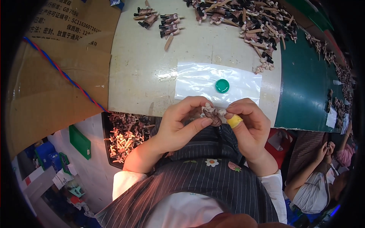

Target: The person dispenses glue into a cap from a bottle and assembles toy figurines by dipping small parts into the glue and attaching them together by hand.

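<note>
Small pieces (121,143) in black bin (106,129); left hand (175,123), grip on brown figurine (211,115); right hand (251,127), grip on pale piece (222,113)

Cardboard box (45,98), upper left: dark printed text (62,27) on its upper part. Several lines, Chinese characters mixed with Latin letters and digits. Lines rise slightly toward right; their left ends go into dark rim of view. Upper lines sharp enough for reading; lowest line only partly visible. White paper (62,179), lower left: faint marks, too small for reading.
</note>
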`<state>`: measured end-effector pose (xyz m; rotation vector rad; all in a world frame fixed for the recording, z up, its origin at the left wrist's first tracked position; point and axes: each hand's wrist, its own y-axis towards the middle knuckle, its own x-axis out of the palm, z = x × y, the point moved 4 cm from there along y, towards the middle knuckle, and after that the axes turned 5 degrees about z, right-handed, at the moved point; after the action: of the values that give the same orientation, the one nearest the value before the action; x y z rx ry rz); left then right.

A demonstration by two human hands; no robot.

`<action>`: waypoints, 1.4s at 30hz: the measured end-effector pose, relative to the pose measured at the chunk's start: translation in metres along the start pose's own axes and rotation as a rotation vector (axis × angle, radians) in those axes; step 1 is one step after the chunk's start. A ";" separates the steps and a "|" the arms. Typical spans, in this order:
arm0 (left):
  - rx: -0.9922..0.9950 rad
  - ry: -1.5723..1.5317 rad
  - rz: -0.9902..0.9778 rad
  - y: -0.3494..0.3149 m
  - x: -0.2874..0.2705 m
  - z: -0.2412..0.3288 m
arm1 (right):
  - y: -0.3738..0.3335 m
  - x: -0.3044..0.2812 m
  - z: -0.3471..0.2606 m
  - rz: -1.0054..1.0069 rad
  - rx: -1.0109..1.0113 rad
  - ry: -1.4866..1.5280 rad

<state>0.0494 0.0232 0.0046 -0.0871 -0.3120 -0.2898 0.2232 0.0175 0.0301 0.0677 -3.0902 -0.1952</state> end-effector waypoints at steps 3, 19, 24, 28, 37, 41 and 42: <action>-0.001 -0.009 -0.012 -0.001 0.007 0.003 | -0.004 -0.001 0.005 -0.042 0.011 0.012; 0.292 0.595 -0.004 -0.003 0.023 0.019 | -0.011 -0.005 0.003 -0.078 0.029 -0.143; 0.225 0.649 -0.052 -0.008 0.020 0.017 | -0.012 -0.002 0.007 -0.091 0.049 -0.113; 0.204 0.636 -0.056 -0.009 0.021 0.016 | -0.014 -0.001 0.008 -0.072 0.033 -0.123; 0.285 0.677 -0.051 -0.007 0.034 0.022 | -0.020 -0.006 0.000 -0.006 -0.055 -0.125; 0.219 0.690 -0.052 -0.009 0.034 0.016 | -0.020 -0.005 -0.002 -0.010 -0.114 -0.199; 0.210 0.684 -0.046 -0.009 0.034 0.015 | -0.021 -0.005 -0.003 0.003 -0.124 -0.221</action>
<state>0.0736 0.0072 0.0298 0.2255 0.3357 -0.3135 0.2293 -0.0038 0.0300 0.0400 -3.2876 -0.4205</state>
